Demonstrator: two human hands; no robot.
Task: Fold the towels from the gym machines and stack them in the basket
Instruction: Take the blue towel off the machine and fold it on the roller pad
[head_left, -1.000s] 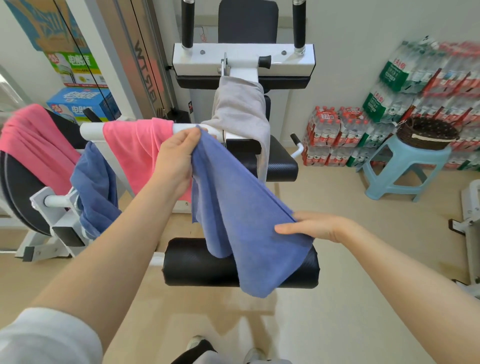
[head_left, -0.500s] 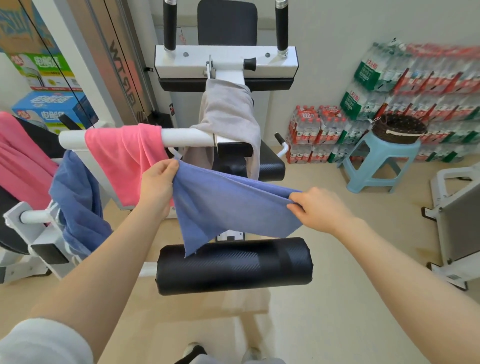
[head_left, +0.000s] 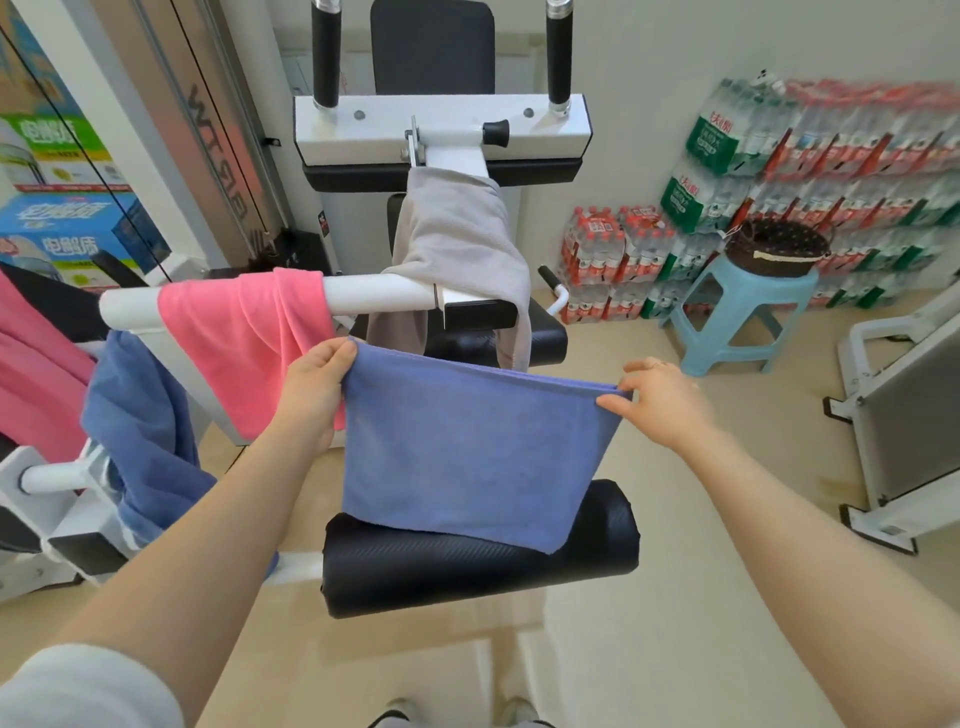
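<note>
Unfolded on the machines hang a dark blue towel (head_left: 140, 431), a pink cloth towel (head_left: 244, 343) and a grey towel (head_left: 457, 249). The left hand (head_left: 311, 395) and right hand (head_left: 660, 405) pinch a half-folded periwinkle towel (head_left: 467, 452); the dark woven basket (head_left: 774, 249) on the stool seems empty.

Setting: small gym room, pale floor and walls. Evidence: white-framed gym machine (head_left: 441, 130) with black grip handles and back pad; black foam roller pad (head_left: 478, 566); towels draped over its bars; shrink-wrapped bottled-water cases (head_left: 810, 171) stacked against the wall; blue plastic stool (head_left: 737, 317).
</note>
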